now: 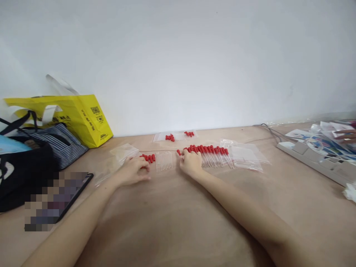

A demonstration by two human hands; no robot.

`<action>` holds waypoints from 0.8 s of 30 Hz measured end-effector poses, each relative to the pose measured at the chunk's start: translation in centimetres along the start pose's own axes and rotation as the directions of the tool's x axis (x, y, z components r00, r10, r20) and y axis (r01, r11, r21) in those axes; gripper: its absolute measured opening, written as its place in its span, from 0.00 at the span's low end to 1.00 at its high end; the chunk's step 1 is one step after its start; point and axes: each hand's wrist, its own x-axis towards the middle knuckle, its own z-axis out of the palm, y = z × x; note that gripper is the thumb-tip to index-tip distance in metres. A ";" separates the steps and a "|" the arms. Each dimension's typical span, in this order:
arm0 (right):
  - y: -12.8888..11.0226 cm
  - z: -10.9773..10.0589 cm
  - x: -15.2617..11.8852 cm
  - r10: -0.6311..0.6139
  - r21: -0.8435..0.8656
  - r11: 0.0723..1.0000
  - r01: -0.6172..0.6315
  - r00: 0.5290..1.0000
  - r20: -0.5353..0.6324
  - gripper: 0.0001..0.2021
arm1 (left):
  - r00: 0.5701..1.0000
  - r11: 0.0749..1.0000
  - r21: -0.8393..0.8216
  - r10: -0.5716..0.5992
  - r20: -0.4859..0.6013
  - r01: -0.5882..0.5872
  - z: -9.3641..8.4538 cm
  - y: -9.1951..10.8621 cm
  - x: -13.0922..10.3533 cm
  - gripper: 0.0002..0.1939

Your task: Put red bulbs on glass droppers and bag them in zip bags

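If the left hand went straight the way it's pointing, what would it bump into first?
Probably the red caps right by the left hand's fingertips; it may be touching them, I can't tell. Just past them lie the clear tubes.

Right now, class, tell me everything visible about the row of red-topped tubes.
The row of red-topped tubes lies on the brown tabletop, side by side and slanted, red ends toward the wall. The tops look rubbery, the shafts clear, like glass or plastic. The right hand covers part of the row's left end, probably touching it; clear plastic packaging lies at the right end.
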 end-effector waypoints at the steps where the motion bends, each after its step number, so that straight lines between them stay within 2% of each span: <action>1: -0.4 0.3 0.4 0.017 -0.013 1.000 -0.017 1.000 0.001 0.12 | 0.996 0.999 -0.033 -0.024 0.090 0.027 -0.3 -0.5 -0.3 0.10; 3: -0.8 0.8 0.9 0.035 -0.053 0.998 -0.034 0.999 0.017 0.11 | 0.975 0.993 -0.082 -0.061 0.214 0.080 -0.7 -1.3 -0.7 0.11; 5: -0.9 1.1 1.2 0.039 -0.086 0.996 -0.035 0.999 0.037 0.11 | 0.963 0.988 -0.102 -0.088 0.254 0.118 -0.7 -1.8 -0.9 0.11; 11: -0.8 0.8 1.5 0.021 -0.088 0.996 -0.014 0.996 0.083 0.11 | 0.968 0.984 -0.130 -0.089 0.234 0.122 -0.1 -3.2 -0.8 0.09; 14: -1.7 0.5 1.6 0.009 -0.067 0.998 -0.003 0.996 0.090 0.12 | 0.971 0.987 -0.108 -0.097 0.220 0.123 0.2 -3.9 -0.8 0.09; 17: -3.1 0.6 2.1 0.055 -0.039 0.998 -0.051 0.990 0.130 0.14 | 0.975 0.984 -0.126 -0.101 0.200 0.128 0.4 -4.2 -0.7 0.09; 21: -4.7 1.4 3.0 0.142 -0.017 0.990 -0.141 0.966 0.215 0.15 | 0.978 0.978 -0.169 -0.094 0.187 0.126 0.4 -3.8 -0.6 0.08; 24: -5.0 1.7 3.4 0.180 -0.011 0.983 -0.184 0.946 0.270 0.15 | 0.976 0.983 -0.135 -0.099 0.194 0.127 -0.2 -2.9 -0.6 0.06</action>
